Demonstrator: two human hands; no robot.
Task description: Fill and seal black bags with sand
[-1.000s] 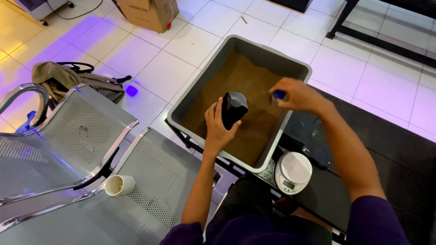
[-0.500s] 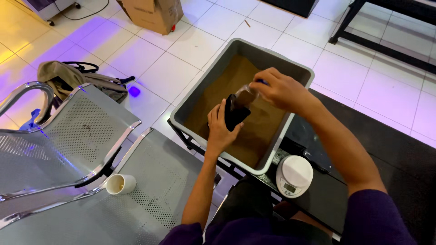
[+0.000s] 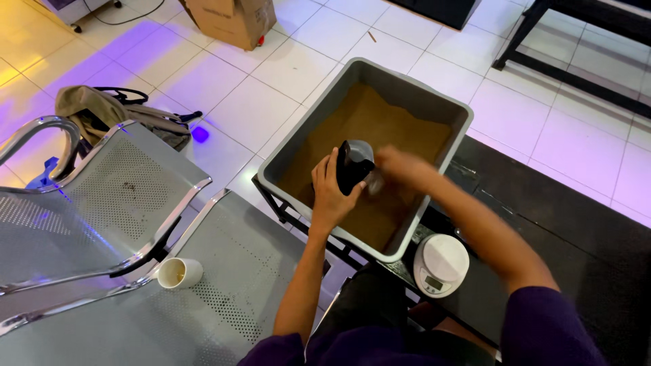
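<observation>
Over the tub: my left hand (image 3: 332, 193) was wrapped tight round a black pouch (image 3: 354, 165), held upright above the brown powder (image 3: 369, 135).
Right hand: my right hand (image 3: 400, 166) sat at the pouch mouth, blurred; I could not tell whether its fingers were closed on anything.
Tub: the grey tub (image 3: 434, 203) stood on a dark frame, about half full.
Scale: a white scale (image 3: 441, 264) lay just beside the tub's near corner.
Bench: a paper cup (image 3: 180, 273) stood on the metal bench (image 3: 102, 224), well apart.
Doing it well: I judged the pouch should stay level over the tub, so any spill fell back in.
</observation>
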